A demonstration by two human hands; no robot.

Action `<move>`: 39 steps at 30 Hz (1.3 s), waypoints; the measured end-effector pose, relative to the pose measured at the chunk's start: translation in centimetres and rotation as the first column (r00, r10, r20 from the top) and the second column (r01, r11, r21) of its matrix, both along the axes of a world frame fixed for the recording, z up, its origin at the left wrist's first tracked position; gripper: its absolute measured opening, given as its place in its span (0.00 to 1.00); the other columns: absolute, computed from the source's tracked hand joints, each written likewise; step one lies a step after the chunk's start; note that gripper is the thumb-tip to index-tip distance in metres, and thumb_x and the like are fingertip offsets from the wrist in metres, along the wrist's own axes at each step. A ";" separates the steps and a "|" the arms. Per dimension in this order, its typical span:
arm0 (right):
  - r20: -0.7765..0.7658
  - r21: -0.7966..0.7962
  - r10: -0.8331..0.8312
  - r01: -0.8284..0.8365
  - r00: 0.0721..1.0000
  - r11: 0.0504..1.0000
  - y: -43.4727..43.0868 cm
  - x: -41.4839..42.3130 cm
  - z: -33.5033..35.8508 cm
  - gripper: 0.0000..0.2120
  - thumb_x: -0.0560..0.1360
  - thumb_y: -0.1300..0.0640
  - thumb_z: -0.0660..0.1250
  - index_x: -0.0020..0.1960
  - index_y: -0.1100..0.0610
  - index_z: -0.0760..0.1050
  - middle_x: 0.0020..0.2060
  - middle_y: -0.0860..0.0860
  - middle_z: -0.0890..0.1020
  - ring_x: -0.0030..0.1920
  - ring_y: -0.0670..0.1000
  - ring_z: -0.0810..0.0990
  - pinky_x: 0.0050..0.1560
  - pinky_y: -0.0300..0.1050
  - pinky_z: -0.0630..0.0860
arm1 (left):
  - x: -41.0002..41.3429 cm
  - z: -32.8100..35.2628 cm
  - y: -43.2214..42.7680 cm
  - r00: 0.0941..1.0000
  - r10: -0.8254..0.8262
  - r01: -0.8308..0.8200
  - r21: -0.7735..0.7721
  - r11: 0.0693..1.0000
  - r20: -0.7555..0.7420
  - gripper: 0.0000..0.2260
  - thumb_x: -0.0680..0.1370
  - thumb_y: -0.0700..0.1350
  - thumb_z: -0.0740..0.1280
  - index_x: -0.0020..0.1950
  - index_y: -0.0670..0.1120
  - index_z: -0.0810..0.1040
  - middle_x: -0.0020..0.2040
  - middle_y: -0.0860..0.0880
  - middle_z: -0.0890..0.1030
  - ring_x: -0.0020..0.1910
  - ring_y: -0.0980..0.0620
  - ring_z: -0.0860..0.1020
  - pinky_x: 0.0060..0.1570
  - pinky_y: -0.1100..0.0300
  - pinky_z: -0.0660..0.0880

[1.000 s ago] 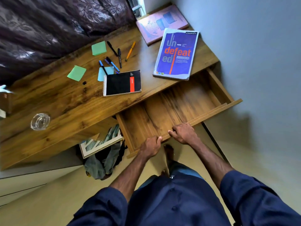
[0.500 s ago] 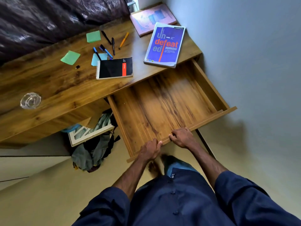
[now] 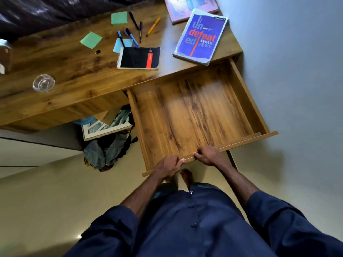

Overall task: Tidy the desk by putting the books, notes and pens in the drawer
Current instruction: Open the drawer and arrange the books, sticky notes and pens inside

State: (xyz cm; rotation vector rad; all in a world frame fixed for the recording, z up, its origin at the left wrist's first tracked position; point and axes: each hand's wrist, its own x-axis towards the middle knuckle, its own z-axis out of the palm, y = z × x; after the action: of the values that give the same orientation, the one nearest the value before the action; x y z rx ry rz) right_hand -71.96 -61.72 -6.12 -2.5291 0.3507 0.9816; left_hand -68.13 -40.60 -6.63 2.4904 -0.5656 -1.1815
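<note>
Now that the brown wooden drawer (image 3: pixel 194 115) has slid further out toward me than 1 second ago, my left hand (image 3: pixel 168 166) and right hand (image 3: pixel 209 155) grip its front lip. Beyond my knuckles, on the desktop, the black spiral notebook (image 3: pixel 139 58), blue paperback book (image 3: pixel 201 37), green sticky notes (image 3: pixel 91 39) and pens (image 3: pixel 131 36) wait; loading can start.

Two hands in play, left hand (image 3: pixel 169 166) and right hand (image 3: pixel 208 155), and one drawer (image 3: pixel 194 112) right in front of them! Past the drawer I count two books, a blue book (image 3: pixel 201 37) and a pink book (image 3: pixel 178 10), plus one black notepad (image 3: pixel 137 58) over on the left hand's side. Further out that way: three sticky notes, two green notes (image 3: pixel 91 39) and one pale blue note (image 3: pixel 117 46), five sure pens, two black pens (image 3: pixel 133 20), two blue pens (image 3: pixel 121 38), one orange pen (image 3: pixel 153 25), and one glass (image 3: pixel 44 83).
</note>
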 end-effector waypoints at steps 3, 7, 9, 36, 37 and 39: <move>-0.069 -0.032 0.018 -0.020 0.997 0.999 0.6 0.9 0.6 0.20 0.81 0.40 0.59 0.59 0.54 0.78 0.52 0.53 0.82 0.52 0.53 0.79 0.62 0.57 0.74 | 0.0 0.3 0.7 1.000 -0.014 0.014 -0.029 0.999 0.016 0.20 0.84 0.61 0.54 0.55 0.49 0.78 0.42 0.49 0.80 0.38 0.51 0.78 0.38 0.56 0.77; -0.088 -0.020 -0.016 0.014 0.996 1.000 2.7 2.5 1.2 0.16 0.81 0.48 0.63 0.63 0.56 0.76 0.54 0.55 0.82 0.52 0.53 0.81 0.57 0.52 0.79 | 1.6 0.1 1.5 0.998 -0.033 0.029 -0.077 0.997 -0.061 0.23 0.84 0.61 0.50 0.50 0.49 0.77 0.39 0.49 0.78 0.35 0.51 0.75 0.39 0.55 0.76; -0.039 0.036 -0.060 0.062 0.997 0.997 4.6 3.7 1.8 0.15 0.81 0.50 0.64 0.65 0.55 0.75 0.54 0.54 0.82 0.50 0.51 0.82 0.51 0.47 0.81 | 2.7 0.2 2.3 0.996 -0.073 0.067 -0.105 0.992 -0.055 0.24 0.84 0.62 0.48 0.48 0.48 0.76 0.40 0.48 0.79 0.36 0.50 0.76 0.42 0.52 0.78; 0.638 0.291 -0.156 -0.049 0.754 0.955 35.5 31.9 10.9 0.07 0.75 0.61 0.67 0.43 0.57 0.84 0.43 0.50 0.87 0.42 0.50 0.85 0.43 0.49 0.83 | 32.8 9.7 34.7 0.823 0.365 -0.168 -0.427 0.888 0.434 0.11 0.81 0.44 0.61 0.57 0.45 0.81 0.53 0.48 0.84 0.51 0.50 0.81 0.49 0.57 0.77; 0.638 0.279 -0.154 -0.040 0.755 0.959 35.3 32.9 11.0 0.06 0.75 0.61 0.68 0.43 0.57 0.84 0.44 0.50 0.87 0.42 0.51 0.85 0.43 0.49 0.83 | 33.5 9.7 34.6 0.822 0.365 -0.167 -0.429 0.888 0.437 0.11 0.81 0.44 0.62 0.57 0.45 0.81 0.53 0.47 0.84 0.50 0.49 0.81 0.50 0.56 0.78; 0.648 0.267 -0.152 -0.036 0.746 0.963 35.0 35.0 11.1 0.06 0.74 0.62 0.69 0.45 0.58 0.84 0.45 0.51 0.86 0.43 0.52 0.85 0.44 0.51 0.82 | 35.0 9.6 34.3 0.817 0.342 -0.143 -0.412 0.900 0.465 0.11 0.80 0.44 0.62 0.57 0.45 0.81 0.53 0.48 0.83 0.51 0.49 0.80 0.50 0.55 0.78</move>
State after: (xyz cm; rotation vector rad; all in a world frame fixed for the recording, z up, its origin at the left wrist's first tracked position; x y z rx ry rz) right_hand -36.96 -26.77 4.96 -2.3999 0.0682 0.0368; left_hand -33.15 -6.33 2.92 2.4446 -0.5082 -0.2411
